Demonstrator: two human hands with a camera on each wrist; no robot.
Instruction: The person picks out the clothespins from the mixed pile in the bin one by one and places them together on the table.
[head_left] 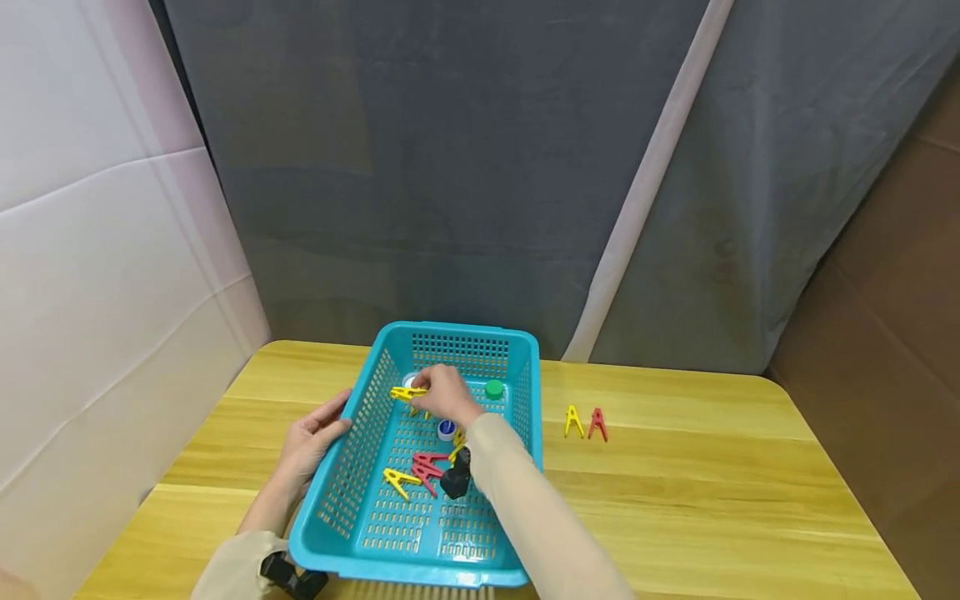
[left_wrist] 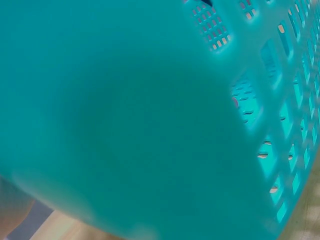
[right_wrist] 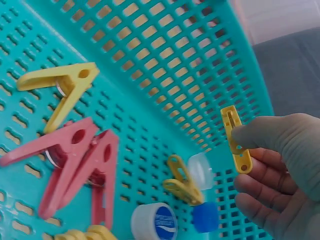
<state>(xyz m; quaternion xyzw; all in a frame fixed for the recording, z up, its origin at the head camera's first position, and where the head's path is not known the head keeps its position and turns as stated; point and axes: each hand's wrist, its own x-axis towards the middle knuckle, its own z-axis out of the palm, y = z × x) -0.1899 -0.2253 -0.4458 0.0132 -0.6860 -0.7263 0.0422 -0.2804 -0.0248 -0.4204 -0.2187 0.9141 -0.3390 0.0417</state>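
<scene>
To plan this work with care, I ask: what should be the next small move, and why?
Perhaps carry the yellow clip out onto the table: the right hand pinches it over the basket, and two other clips lie outside, side by side.

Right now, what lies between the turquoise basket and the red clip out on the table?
In the head view, a yellow clip lies between the basket and that red clip, closer to the red one.
</scene>
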